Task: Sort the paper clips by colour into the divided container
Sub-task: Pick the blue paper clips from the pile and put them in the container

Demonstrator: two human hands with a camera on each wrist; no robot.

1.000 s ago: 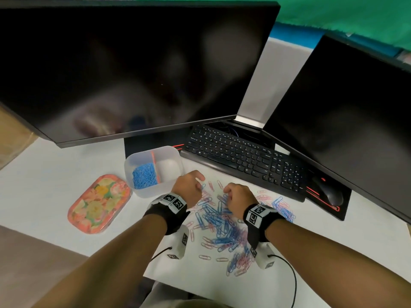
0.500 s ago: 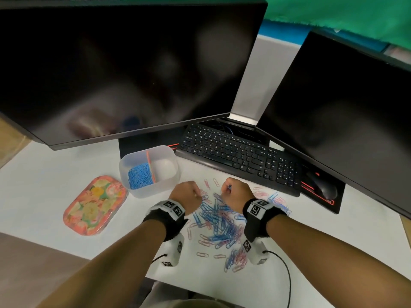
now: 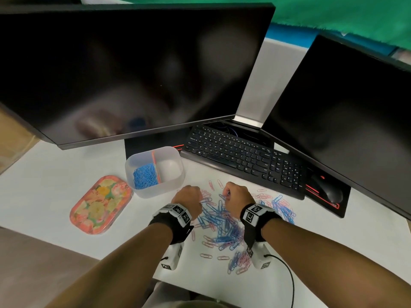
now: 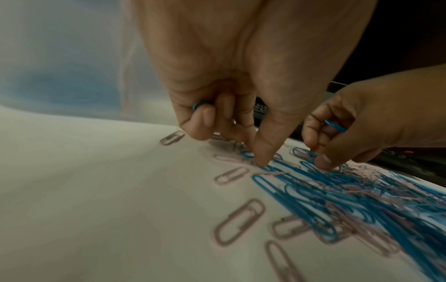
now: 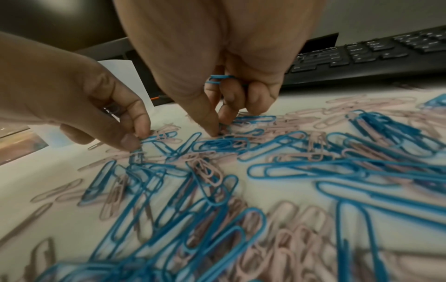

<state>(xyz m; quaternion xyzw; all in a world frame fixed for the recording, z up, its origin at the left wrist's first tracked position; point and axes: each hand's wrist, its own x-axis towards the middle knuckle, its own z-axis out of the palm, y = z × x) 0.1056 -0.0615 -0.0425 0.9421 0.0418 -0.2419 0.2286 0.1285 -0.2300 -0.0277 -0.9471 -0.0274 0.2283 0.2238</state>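
Observation:
A pile of blue and pink paper clips [image 3: 222,225] lies on the white desk. My left hand [image 3: 189,198] is at its far left edge, my right hand [image 3: 238,195] at its far middle. In the left wrist view my left hand [image 4: 255,160] keeps a blue clip [image 4: 199,104] in its curled fingers while thumb and forefinger pinch a blue clip on the desk. My right hand [image 5: 218,127] holds blue clips [image 5: 217,79] in its curled fingers and pinches into the pile [image 5: 241,171]. The divided container [image 3: 175,183] holds blue clips [image 3: 145,176] in its left compartment; the right one looks empty.
A black keyboard [image 3: 244,156] runs just behind the pile, with a mouse [image 3: 327,190] on a pad at the right. A floral tray [image 3: 100,204] lies left of the container. Two dark monitors [image 3: 133,70] overhang the back of the desk.
My left hand has moved from beside the container down onto the pile's edge. My right hand has shifted a little toward the keyboard side. The camera has tilted slightly.

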